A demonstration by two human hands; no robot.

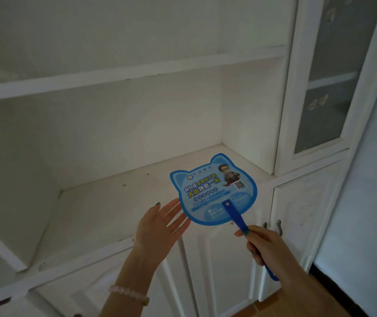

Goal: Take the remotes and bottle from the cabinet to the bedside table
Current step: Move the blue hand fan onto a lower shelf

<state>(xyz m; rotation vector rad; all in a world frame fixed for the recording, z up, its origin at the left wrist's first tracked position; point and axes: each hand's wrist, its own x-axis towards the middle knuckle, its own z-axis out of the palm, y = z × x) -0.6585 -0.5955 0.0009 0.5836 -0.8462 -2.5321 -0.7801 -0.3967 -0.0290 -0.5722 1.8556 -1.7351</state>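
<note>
A white cabinet (114,216) with open shelves fills the view. A blue cat-shaped hand fan (215,191) with printed text hovers over the right part of the lower shelf. My right hand (263,245) is shut on the fan's dark blue handle. My left hand (160,227) is open, palm up, with its fingertips touching the fan's left lower edge. No remotes or bottle are visible anywhere on the shelves.
An upper shelf board (125,72) crosses above. A glass-fronted cabinet door (329,88) stands at the right. Closed lower doors with metal handles (279,227) sit below the shelf. A pink bead bracelet (128,292) is on my left wrist.
</note>
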